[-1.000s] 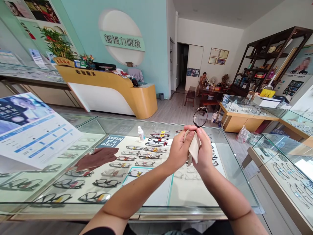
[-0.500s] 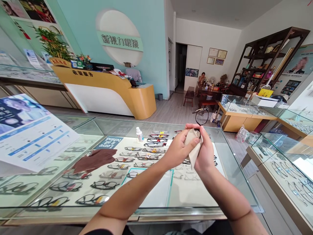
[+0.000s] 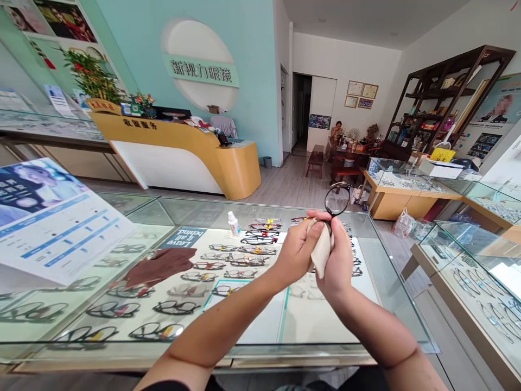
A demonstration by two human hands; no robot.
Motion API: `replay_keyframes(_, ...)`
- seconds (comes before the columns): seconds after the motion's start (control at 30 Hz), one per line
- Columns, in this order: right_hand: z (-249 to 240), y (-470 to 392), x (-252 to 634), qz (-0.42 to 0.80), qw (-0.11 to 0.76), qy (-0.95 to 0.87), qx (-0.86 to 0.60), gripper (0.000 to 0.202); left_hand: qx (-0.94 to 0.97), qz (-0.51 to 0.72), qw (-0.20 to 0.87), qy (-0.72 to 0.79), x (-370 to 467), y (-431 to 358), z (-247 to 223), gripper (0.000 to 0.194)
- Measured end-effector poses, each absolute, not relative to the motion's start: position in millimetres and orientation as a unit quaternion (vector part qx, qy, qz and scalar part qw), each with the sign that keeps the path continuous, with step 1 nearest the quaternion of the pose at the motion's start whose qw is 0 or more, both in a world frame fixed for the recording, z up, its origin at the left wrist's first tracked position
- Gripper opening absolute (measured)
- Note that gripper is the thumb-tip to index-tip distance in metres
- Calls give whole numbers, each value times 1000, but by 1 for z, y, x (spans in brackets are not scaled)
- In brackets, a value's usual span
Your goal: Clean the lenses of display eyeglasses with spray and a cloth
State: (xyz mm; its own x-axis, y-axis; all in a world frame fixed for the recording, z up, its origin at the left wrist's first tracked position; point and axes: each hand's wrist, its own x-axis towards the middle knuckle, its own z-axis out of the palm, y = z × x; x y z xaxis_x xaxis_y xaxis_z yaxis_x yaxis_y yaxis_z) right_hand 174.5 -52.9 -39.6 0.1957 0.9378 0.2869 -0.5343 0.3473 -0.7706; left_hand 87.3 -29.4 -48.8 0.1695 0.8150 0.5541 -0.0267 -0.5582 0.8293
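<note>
- Spectacles (image 3: 336,201), dark-rimmed: raised over display case (image 3: 179,348), towards far right corner; one lens exposed.
- Left hand (image 3: 298,245), right hand (image 3: 340,258): together, clamped on pale cloth (image 3: 322,251) and spectacles.
- Stage: cloth against frame; amounts done and left indeterminable.

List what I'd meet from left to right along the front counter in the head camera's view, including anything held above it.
Printed card → brown cloth → small white bottle → left hand → eyeglasses held up above the counter.
</note>
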Motion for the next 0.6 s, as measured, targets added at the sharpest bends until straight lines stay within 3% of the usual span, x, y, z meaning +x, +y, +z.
replay_keyframes(0.17,-35,-41,188,565,694,-357,-267,28,731,474,400,287,73,-26,-39,46)
replay_keyframes(0.33,-40,-46,179,543,714,-352,-267,30,677,544,392,304,87,-28,-50,43)
replay_keyframes(0.47,-42,-57,170,515,725,-378,-258,30,631,618,363,297,97,-31,-59,53)
replay_keyframes(0.6,-39,-54,176,541,704,-397,-234,27,632,596,393,301,88,-31,-47,66)
